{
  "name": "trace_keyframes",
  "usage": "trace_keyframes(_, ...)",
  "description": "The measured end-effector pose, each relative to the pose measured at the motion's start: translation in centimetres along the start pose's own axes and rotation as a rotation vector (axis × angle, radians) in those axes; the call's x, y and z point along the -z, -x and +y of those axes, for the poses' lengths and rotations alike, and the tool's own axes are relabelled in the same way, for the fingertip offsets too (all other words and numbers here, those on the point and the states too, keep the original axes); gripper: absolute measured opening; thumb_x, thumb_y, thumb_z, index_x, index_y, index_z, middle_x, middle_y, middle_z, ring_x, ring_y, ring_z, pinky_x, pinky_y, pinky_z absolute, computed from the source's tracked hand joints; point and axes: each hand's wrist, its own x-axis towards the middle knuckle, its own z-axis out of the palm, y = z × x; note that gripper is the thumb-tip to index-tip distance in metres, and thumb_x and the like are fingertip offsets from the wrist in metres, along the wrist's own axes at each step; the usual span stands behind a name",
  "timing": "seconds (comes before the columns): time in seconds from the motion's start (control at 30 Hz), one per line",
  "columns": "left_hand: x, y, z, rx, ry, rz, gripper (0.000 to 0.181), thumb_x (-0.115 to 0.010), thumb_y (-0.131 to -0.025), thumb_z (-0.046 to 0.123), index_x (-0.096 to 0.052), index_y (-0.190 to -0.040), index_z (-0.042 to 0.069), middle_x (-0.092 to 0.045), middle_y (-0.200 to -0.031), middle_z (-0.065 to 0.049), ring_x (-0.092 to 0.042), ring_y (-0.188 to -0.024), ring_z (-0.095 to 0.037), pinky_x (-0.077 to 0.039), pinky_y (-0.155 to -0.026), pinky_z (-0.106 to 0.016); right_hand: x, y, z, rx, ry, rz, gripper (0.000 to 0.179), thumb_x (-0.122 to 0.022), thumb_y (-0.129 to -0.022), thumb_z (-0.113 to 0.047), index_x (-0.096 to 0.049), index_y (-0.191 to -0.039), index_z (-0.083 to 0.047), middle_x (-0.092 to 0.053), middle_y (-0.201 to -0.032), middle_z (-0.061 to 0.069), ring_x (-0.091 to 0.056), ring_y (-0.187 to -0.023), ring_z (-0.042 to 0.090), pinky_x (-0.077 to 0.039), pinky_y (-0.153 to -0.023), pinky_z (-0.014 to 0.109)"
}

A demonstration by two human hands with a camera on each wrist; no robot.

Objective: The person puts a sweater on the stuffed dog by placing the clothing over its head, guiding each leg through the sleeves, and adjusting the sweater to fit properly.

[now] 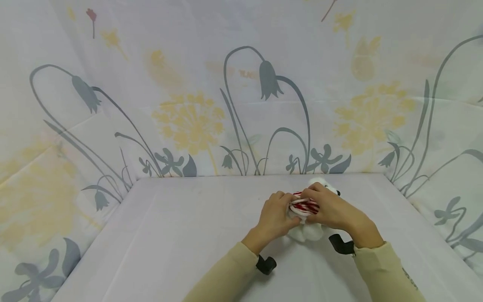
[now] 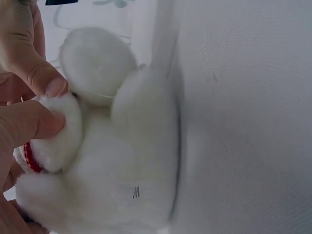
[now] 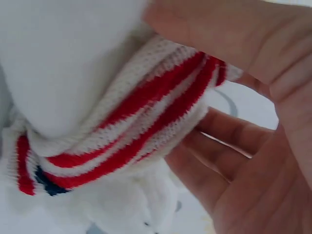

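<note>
A white plush toy (image 1: 307, 233) sits on the white surface, its fluffy head and black nose showing past my right hand. Around it is a red-and-white striped knit garment (image 1: 303, 206), bunched between my hands. My left hand (image 1: 274, 214) grips the toy from the left; in the left wrist view its thumb (image 2: 36, 122) presses into a white furry part, with red knit edging beside it. My right hand (image 1: 332, 207) holds the garment from the right. Up close, the striped knit (image 3: 146, 112) passes between its thumb and fingers (image 3: 214, 146), with a dark blue patch at one end.
The white tabletop (image 1: 170, 235) extends to the left and front of the toy. Behind and at both sides hangs a flower-printed cloth (image 1: 188, 121). Black wrist mounts (image 1: 266, 265) stick out beneath the beige sleeves (image 1: 226, 272).
</note>
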Motion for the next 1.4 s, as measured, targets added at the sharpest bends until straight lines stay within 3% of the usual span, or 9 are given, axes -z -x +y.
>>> trace_keyframes(0.17,-0.2,-0.2,-0.7,-0.003,-0.021,0.023,0.039,-0.077,-0.074,0.030,-0.061,-0.108,0.019,-0.056,-0.096,0.003,-0.052,-0.088,-0.014,-0.043,-0.073,-0.027,-0.8,-0.5,0.2,0.101,0.008,0.085,0.030,-0.076,-0.074,-0.004,-0.064,-0.099,-0.014,-0.051,-0.105,0.003,-0.053,-0.088,0.015,-0.047,-0.076,0.033)
trace_keyframes(0.33,-0.1,0.0,-1.6,-0.013,-0.007,-0.005,0.039,-0.077,-0.078,0.032,-0.059,-0.109,0.017,-0.052,-0.095,0.003,-0.049,-0.087,-0.012,-0.043,-0.069,-0.022,-1.5,-0.9,0.4,0.193,0.007,0.151,0.026,-0.073,-0.076,0.001,-0.064,-0.094,-0.015,-0.050,-0.105,0.001,-0.053,-0.087,0.012,-0.047,-0.073,0.030)
trace_keyframes(0.5,0.0,0.1,-2.2,-0.046,-0.021,0.004,0.050,-0.081,-0.075,0.031,-0.056,-0.116,0.019,-0.052,-0.096,0.001,-0.051,-0.088,-0.014,-0.045,-0.068,-0.025,-1.7,-1.0,0.4,0.184,-0.007,0.148,0.028,-0.075,-0.076,-0.002,-0.064,-0.099,-0.014,-0.051,-0.108,0.002,-0.053,-0.089,0.014,-0.047,-0.075,0.032)
trace_keyframes(0.63,0.0,0.1,-2.4,-0.060,-0.024,0.044,0.047,-0.080,-0.076,0.027,-0.057,-0.115,0.020,-0.054,-0.095,0.001,-0.052,-0.087,-0.015,-0.046,-0.067,-0.025,-1.8,-1.1,0.4,0.151,-0.029,0.121,0.034,-0.080,-0.073,-0.009,-0.063,-0.102,-0.013,-0.050,-0.110,0.001,-0.052,-0.091,0.015,-0.046,-0.077,0.034)
trace_keyframes(0.77,0.2,0.2,-2.5,-0.063,-0.002,0.076,0.040,-0.080,-0.075,0.023,-0.058,-0.109,0.019,-0.053,-0.093,0.003,-0.052,-0.085,-0.013,-0.045,-0.068,-0.025,-2.1,-1.4,0.4,0.185,-0.052,0.134,0.036,-0.081,-0.072,-0.010,-0.062,-0.102,-0.013,-0.050,-0.110,0.000,-0.053,-0.093,0.015,-0.046,-0.079,0.035)
trace_keyframes(0.9,0.7,0.6,-2.6,-0.095,0.025,0.101,0.034,-0.080,-0.076,0.019,-0.058,-0.102,0.017,-0.050,-0.093,0.001,-0.050,-0.085,-0.014,-0.044,-0.071,-0.023,-2.5,-1.6,0.1,0.230,-0.098,0.137,0.031,-0.078,-0.076,-0.009,-0.059,-0.099,-0.016,-0.049,-0.109,-0.003,-0.052,-0.092,0.013,-0.047,-0.076,0.033)
trace_keyframes(1.1,2.1,1.6,-2.8,-0.161,0.092,0.093,0.027,-0.075,-0.079,0.011,-0.057,-0.099,0.013,-0.050,-0.106,-0.003,-0.053,-0.096,-0.015,-0.046,-0.082,-0.023,-3.2,-1.8,-1.0,0.276,-0.201,0.095,0.026,-0.074,-0.083,-0.011,-0.057,-0.100,-0.021,-0.047,-0.107,-0.006,-0.050,-0.086,0.011,-0.046,-0.073,0.028)
trace_keyframes(1.27,3.5,2.9,-3.1,-0.171,0.091,0.052,0.023,-0.071,-0.082,0.006,-0.055,-0.098,0.012,-0.056,-0.106,-0.001,-0.057,-0.093,-0.013,-0.048,-0.077,-0.023,-3.8,-2.1,-2.4,0.328,-0.242,0.098,0.025,-0.073,-0.084,-0.011,-0.057,-0.100,-0.021,-0.048,-0.108,-0.006,-0.050,-0.091,0.009,-0.046,-0.075,0.027)
trace_keyframes(1.4,4.5,3.9,-3.3,-0.187,0.082,0.070,0.022,-0.069,-0.082,0.004,-0.056,-0.098,0.011,-0.058,-0.104,-0.002,-0.059,-0.090,-0.013,-0.049,-0.075,-0.024,-4.3,-2.3,-3.3,0.410,-0.244,0.140,0.024,-0.072,-0.084,-0.008,-0.058,-0.100,-0.018,-0.051,-0.110,-0.005,-0.050,-0.095,0.010,-0.047,-0.077,0.027)
